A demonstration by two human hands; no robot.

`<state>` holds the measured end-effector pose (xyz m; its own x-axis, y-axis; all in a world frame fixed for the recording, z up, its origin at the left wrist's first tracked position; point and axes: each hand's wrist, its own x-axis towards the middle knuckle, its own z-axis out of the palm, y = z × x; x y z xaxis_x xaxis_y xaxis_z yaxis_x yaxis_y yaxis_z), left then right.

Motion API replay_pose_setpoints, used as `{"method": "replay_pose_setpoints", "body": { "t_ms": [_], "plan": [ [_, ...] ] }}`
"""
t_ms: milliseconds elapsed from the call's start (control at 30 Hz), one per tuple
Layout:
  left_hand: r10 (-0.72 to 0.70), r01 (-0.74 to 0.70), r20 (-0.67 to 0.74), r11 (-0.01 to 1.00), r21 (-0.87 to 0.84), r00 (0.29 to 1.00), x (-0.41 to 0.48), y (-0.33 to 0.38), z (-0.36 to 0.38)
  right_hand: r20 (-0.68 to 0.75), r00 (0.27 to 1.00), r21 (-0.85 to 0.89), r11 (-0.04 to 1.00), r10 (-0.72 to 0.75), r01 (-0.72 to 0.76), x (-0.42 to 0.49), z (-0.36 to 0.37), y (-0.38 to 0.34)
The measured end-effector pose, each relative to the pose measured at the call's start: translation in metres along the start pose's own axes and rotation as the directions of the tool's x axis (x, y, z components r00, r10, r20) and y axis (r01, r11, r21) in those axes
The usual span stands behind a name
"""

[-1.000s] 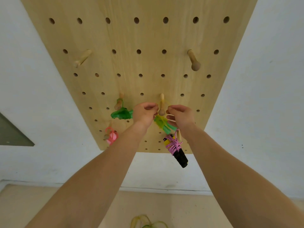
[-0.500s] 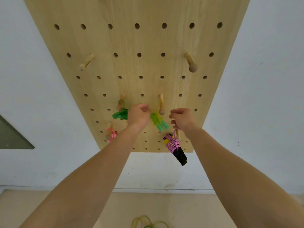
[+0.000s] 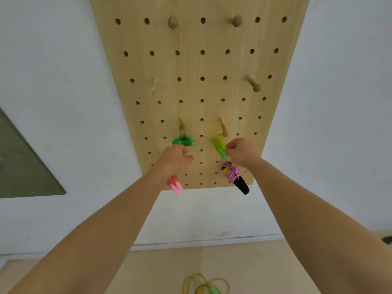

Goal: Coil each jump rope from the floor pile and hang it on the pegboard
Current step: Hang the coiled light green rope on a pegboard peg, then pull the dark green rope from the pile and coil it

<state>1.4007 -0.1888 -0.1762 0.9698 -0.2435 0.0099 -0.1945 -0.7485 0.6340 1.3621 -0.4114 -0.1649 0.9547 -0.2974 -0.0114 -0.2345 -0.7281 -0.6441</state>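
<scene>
**PEGBOARD WALL: FOUR ROPES HANGING, PILE BELOW**

Facing white wall (image 3: pixel 53 60), with wooden pegboard (image 3: pixel 191 66) filling upper centre of frame and grey panel (image 3: pixel 23 162) showing at left edge.

Standing bare in upper half of board: several wooden pegs (image 3: pixel 253 83).

Hanging at mid-board, left of centre: green rope (image 3: pixel 183 141), bunching under its peg.

Hanging at mid-board, right of centre: yellow-green rope (image 3: pixel 219 146), dangling from centre peg (image 3: pixel 223 127).

Hanging at lower right corner of board: purple-wound rope (image 3: pixel 234 177), black handles pointing down past board edge.

Hanging at lower left of board: pink rope (image 3: pixel 175 184), partly hiding behind left wrist.

Reaching up from bottom of frame: two bare forearms.

Hovering just below green rope: left hand (image 3: pixel 175 159), back to camera, fingers curling into a loose fist, gripping nothing visible.

Sitting against right side of yellow-green rope: right hand (image 3: pixel 240 150), fingers curling inward, touching or just beside the green handles; not showing whether pinching or only brushing.

Lying on tan floor (image 3: pixel 275 272) at bottom centre: floor pile (image 3: pixel 205 285), yellowish loops with green and orange handle tips, running off frame edge.
</scene>
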Motion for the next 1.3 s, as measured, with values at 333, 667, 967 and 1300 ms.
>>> {"method": "replay_pose_setpoints", "body": {
  "t_ms": [333, 667, 967, 1300],
  "plan": [
    [0.057, -0.092, 0.138, 0.961, 0.262, 0.989, -0.069, -0.020, -0.023, 0.159, 0.978, -0.463, 0.865, -0.135, 0.195, -0.073, 0.022, -0.019],
    [-0.040, 0.002, 0.116, 0.950, 0.311, 0.992, -0.082, -0.017, 0.027, 0.260, 0.949, -0.490, 0.823, -0.176, 0.287, -0.076, 0.014, 0.025],
    [-0.165, 0.114, 0.149, 0.947, 0.300, 0.975, -0.088, -0.103, 0.154, 0.396, 0.911, -0.449, 0.842, -0.114, 0.301, -0.071, 0.151, 0.137],
    [-0.228, 0.130, 0.235, 0.920, 0.370, 0.945, -0.083, -0.273, 0.365, 0.460, 0.887, -0.444, 0.852, -0.050, 0.278, -0.063, 0.377, 0.295]
  ]
}}
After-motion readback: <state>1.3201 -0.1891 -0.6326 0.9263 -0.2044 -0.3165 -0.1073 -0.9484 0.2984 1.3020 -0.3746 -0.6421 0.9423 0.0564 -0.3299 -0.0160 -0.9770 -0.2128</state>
